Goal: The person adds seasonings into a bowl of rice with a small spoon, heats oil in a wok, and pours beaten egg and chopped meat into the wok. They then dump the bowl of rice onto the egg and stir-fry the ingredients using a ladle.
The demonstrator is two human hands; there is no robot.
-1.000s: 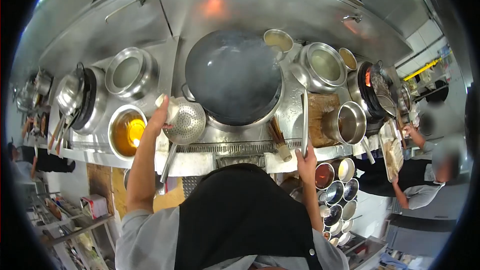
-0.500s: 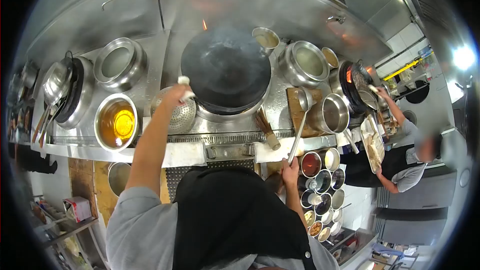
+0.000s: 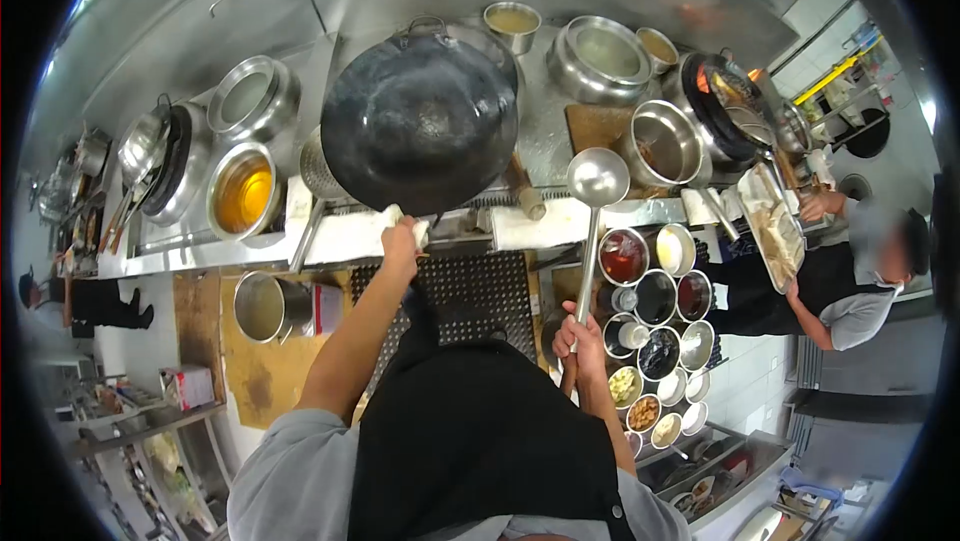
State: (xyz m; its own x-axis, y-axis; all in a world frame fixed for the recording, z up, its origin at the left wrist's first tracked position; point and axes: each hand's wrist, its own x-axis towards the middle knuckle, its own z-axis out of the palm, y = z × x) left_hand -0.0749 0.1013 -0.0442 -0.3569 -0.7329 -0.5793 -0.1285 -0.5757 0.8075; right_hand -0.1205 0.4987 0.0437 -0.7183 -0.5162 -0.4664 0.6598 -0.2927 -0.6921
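Your left hand (image 3: 401,247) clamps crumpled white cloth (image 3: 392,215) against dark, round metal wok (image 3: 418,126); right hand (image 3: 581,338) grips shiny steel ladle (image 3: 598,179), shaft running away, bowl farthest.

Blocked fwd by wok (image 3: 420,126); passable low over studded mat (image 3: 470,291); hindered betw. wok & ladle (image 3: 598,179) by brush (image 3: 527,199); crowded R of ladle w/ seasoning pots (image 3: 656,298).

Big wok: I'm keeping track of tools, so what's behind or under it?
Behind the wok, a dark curved edge shows upper right, part of a perforated strainer left, and a wooden handle lower right. The rest is covered.
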